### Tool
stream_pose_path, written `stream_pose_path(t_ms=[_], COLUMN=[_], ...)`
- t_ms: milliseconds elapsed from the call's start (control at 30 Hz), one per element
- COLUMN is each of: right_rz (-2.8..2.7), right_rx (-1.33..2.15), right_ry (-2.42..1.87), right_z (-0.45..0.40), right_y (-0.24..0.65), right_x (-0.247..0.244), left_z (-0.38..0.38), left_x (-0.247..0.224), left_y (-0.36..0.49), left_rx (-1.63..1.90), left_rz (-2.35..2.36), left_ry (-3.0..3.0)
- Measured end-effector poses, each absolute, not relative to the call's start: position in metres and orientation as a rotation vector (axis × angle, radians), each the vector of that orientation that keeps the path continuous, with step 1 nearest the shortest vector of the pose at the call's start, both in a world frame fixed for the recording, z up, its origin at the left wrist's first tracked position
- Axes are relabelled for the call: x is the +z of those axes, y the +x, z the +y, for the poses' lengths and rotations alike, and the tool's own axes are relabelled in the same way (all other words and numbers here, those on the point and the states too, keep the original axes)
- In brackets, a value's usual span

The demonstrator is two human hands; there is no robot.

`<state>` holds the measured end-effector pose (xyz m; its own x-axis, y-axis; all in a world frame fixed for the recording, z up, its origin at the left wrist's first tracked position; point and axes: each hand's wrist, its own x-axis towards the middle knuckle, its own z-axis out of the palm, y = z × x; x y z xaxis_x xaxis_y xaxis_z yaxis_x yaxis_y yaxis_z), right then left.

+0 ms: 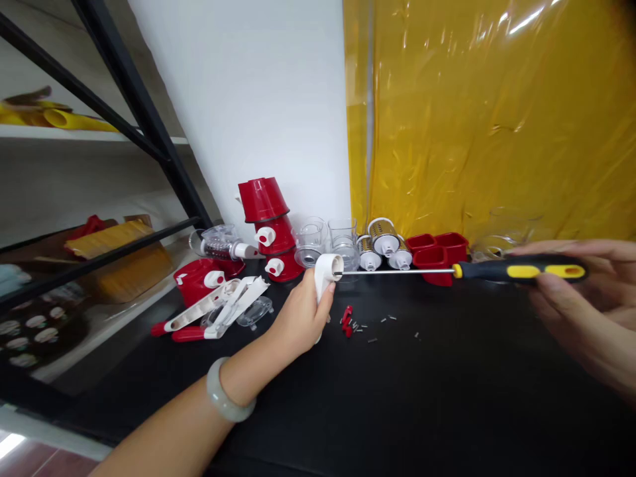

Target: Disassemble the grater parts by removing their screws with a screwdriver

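Note:
My left hand (301, 311) is closed around a white plastic handle piece (324, 268), whose round hollow end faces right. In my right hand (591, 298) is a screwdriver (521, 270) with a black and yellow grip, held level between thumb and fingers. Its long metal shaft points left, and the dark tip is at the opening of the white piece; how deep it sits I cannot tell. Below, on the black table (422, 397), lie small red parts (347, 321) and several loose screws (358, 327).
Red grater bodies (275, 228) stand stacked at the back left, beside clear cups (342, 238). Metal grater drums (384, 237) and red trays (434, 255) sit further right. White handles with red grips (231, 311) lie at left, near a black-framed shelf (149, 119).

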<state>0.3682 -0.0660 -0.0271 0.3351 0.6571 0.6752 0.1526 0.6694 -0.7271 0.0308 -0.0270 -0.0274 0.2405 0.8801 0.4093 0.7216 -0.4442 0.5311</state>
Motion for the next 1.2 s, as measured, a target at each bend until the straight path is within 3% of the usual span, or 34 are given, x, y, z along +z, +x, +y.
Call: stream_pose_path(t_ms=[167, 433, 667, 900, 1200], right_rz=[-1.127, -1.330, -0.955, -1.254, -0.908], right_rx=[0.739, 0.333, 0.890, 0.717, 0.750], right_ry=[-0.869, -1.238, -0.874, -1.137, -1.011], right_z=[-0.064, -0.063, -0.063, -0.059, -0.057], right_y=[0.366, 0.364, 0.356, 0.360, 0.353], right_x=[-0.018, -0.018, -0.007, -0.014, -0.011], left_z=[-0.027, -0.026, -0.027, -0.026, -0.025], left_x=[-0.027, -0.025, -0.027, -0.025, -0.026], left_y=[0.030, 0.030, 0.030, 0.027, 0.028], left_rx=[0.993, 1.020, 0.976, 1.008, 0.978], left_rz=[1.506, 1.488, 1.499, 1.511, 1.519], left_ry=[2.265, 2.261, 2.295, 2.279, 2.321])
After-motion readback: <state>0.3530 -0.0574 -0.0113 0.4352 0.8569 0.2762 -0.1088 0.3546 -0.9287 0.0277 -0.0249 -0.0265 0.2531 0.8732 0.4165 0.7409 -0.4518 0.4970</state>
